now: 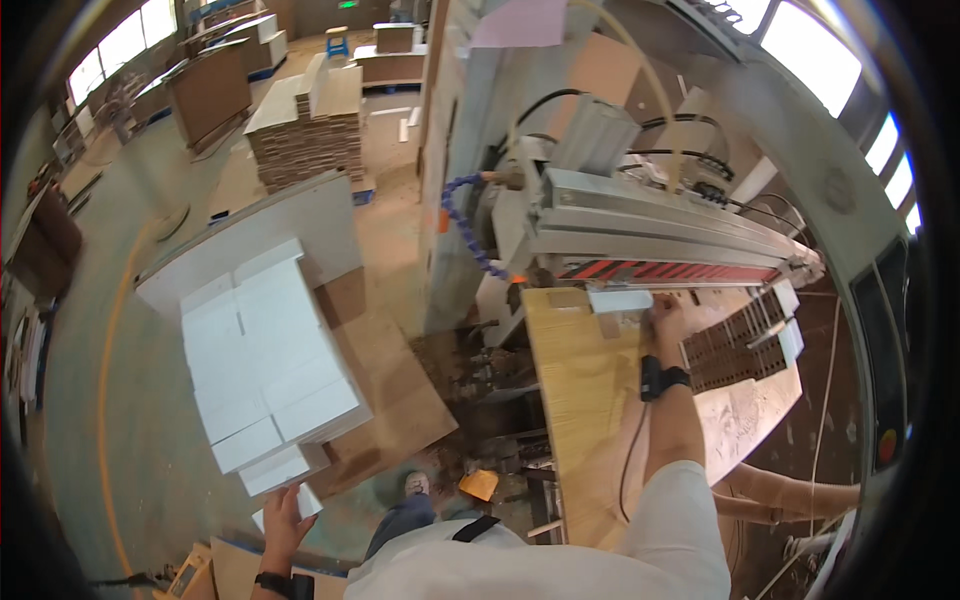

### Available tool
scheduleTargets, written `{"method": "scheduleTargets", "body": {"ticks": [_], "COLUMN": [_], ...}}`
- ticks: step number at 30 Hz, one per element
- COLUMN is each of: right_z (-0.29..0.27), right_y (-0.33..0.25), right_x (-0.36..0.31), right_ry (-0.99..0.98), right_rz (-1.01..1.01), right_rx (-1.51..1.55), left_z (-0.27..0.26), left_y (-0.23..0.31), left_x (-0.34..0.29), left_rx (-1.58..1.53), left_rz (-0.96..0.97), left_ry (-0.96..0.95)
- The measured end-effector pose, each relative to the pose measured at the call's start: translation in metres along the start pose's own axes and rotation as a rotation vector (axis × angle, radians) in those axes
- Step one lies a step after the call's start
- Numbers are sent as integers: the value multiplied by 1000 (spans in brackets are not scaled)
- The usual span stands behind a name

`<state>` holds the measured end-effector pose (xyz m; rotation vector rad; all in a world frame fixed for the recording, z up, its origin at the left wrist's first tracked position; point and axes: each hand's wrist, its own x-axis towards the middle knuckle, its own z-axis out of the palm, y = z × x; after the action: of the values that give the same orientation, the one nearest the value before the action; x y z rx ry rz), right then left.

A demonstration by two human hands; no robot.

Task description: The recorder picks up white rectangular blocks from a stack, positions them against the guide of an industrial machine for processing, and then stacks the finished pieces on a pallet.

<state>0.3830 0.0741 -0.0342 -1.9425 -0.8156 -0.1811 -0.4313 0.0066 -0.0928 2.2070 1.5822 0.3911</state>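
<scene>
Low on the left, my left hand is closed round a small white board, just below the near end of a stack of white boards. Over the machine's table, my right hand grips the right end of a narrow white board, its fingertips partly hidden. That board lies flat on the yellowish tabletop, under the front beam of the machine. Beside my right wrist sits a row of brown pieces with dark holes and white ends.
Another person's forearms reach in at the right. A brown board lies beneath the white stack, and a grey-white panel stands behind it. A blue coiled hose hangs by the machine. A stack of boards stands farther back.
</scene>
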Motion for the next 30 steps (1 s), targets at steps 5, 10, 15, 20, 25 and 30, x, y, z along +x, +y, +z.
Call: {"method": "scheduleTargets", "body": {"ticks": [5, 10, 15, 20, 25, 30], "right_z": [-2, -49, -71, -67, -66, -69], "right_y": [13, -22, -63, -89, -90, -96], "right_x": [-24, -130, -170, -177, -176, -177], "right_ry": [-158, -9, -67, -72, 23, 43], "right_rz": [145, 228, -11, 174, 278, 245], "right_rx": [502, 268, 10, 46, -124, 137], "left_z": [6, -9, 3, 29, 40, 41], "left_y": [-15, -30, -42, -60, -73, -36], "left_x": [8, 21, 44, 46, 45, 64], "left_rx": [-38, 52, 138, 211, 182, -13], "left_rz": [111, 80, 169, 138, 180, 287], "left_ry": [4, 99, 51, 204, 325, 193]}}
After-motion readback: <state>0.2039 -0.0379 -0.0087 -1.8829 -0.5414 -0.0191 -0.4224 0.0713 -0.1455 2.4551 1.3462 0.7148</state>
